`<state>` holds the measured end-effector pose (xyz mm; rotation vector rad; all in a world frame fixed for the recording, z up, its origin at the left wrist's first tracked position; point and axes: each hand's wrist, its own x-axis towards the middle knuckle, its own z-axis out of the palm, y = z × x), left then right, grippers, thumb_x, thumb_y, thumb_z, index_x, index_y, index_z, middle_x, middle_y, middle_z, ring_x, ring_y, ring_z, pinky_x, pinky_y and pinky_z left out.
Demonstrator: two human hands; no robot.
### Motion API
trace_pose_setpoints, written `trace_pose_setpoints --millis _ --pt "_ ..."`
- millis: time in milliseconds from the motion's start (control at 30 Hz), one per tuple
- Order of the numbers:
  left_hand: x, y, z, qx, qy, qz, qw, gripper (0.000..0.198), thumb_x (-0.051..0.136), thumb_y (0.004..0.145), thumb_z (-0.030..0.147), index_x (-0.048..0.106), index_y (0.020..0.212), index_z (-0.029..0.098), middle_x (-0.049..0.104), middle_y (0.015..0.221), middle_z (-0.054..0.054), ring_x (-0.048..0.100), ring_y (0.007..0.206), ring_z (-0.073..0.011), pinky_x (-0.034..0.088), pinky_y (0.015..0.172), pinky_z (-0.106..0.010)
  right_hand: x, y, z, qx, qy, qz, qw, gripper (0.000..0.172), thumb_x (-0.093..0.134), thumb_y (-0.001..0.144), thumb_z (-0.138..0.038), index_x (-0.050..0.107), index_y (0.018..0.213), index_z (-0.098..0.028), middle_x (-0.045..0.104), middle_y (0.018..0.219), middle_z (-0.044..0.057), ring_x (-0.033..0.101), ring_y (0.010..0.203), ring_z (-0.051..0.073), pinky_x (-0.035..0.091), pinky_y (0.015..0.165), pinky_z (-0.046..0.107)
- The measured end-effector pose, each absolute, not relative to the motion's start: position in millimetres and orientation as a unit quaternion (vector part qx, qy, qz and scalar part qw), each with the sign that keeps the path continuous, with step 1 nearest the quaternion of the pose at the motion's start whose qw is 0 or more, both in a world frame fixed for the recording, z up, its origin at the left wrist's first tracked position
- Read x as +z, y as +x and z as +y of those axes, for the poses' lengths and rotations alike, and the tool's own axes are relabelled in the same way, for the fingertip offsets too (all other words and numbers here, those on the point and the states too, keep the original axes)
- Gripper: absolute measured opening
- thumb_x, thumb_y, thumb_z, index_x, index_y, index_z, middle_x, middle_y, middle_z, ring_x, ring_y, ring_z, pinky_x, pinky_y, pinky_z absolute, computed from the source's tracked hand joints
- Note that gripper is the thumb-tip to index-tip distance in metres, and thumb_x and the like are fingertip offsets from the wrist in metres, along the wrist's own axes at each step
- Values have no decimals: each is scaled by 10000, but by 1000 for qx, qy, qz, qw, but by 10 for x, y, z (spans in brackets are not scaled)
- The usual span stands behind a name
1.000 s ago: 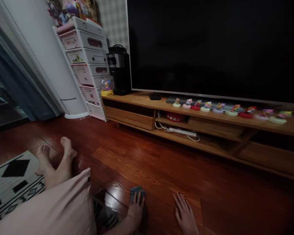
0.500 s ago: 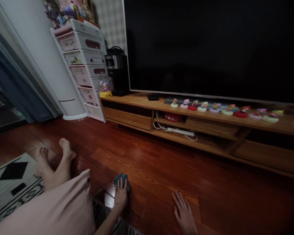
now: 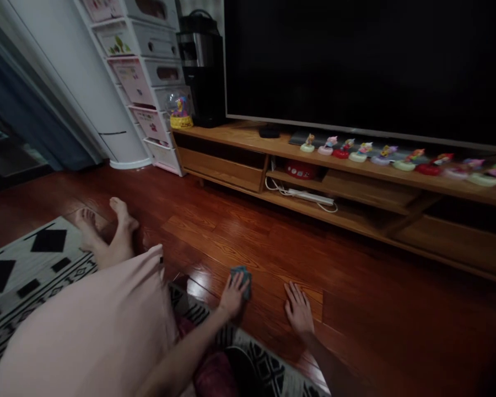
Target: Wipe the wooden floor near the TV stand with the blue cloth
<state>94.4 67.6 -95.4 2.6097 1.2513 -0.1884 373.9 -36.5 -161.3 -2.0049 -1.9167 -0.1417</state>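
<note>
My left hand point(image 3: 232, 298) lies over a folded teal cloth point(image 3: 245, 275), its fingers spread across it and pressing it to the dark red wooden floor point(image 3: 256, 231). Part of the cloth is hidden beneath the fingers. To the right, my right hand point(image 3: 300, 309) rests palm down on the boards with its fingers stretched out and nothing in it. A stretch of bare floor separates the two hands.
A low wooden TV stand point(image 3: 240, 135) with a row of small figurines point(image 3: 359, 151) runs along the far side. Left of me are a pink fabric-covered shape point(image 3: 95, 325), bare feet point(image 3: 124, 215) and a patterned rug point(image 3: 33, 275). A white power strip point(image 3: 312, 197) sits on the lower shelf.
My left hand has slid the cloth to the right over the floor, closer to my right hand. The head view has tilted down. My right hand stays flat on the boards.
</note>
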Motion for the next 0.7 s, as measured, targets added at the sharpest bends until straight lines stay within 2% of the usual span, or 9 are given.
trace_pose_setpoints --millis 133,267,400,567,700 --pt "-815 348 1114 -39 772 631 62 626 442 896 159 324 1510 194 240 1595 -134 232 1455 -321 211 1162 -532 -1608 3733 -376 -45 -711 -679 177 651 351 914 -229 203 1547 -263 332 1567 30 284 1438 206 252 1157 448" --pt "-831 43 1198 -21 708 704 48 625 445 896 173 321 1508 148 248 1586 -172 252 1440 -359 271 1135 -526 -1613 3731 -383 -39 -710 -681 176 651 342 919 -237 185 1550 -261 310 1577 34 273 1443 205 253 1156 449" --pt "-978 445 910 -32 795 600 85 655 431 870 110 315 1511 172 212 1600 -150 196 1462 -335 247 1146 -518 -1626 3735 -377 -39 -710 -681 177 653 335 921 -230 174 1553 -258 308 1578 30 270 1443 198 252 1158 444" --pt "-1250 1208 269 -25 935 322 147 658 487 907 229 265 1525 253 86 1635 -76 102 1488 -278 171 1179 -481 -1631 3732 -371 -33 -712 -682 166 658 338 917 -220 172 1553 -261 290 1585 28 273 1442 203 244 1160 451" --pt "-1212 1357 243 -20 945 295 142 615 488 919 242 313 1507 279 104 1636 -48 128 1486 -247 144 1190 -468 -1640 3736 -378 -30 -714 -681 161 671 340 915 -218 151 1555 -282 280 1589 18 279 1441 204 243 1160 452"
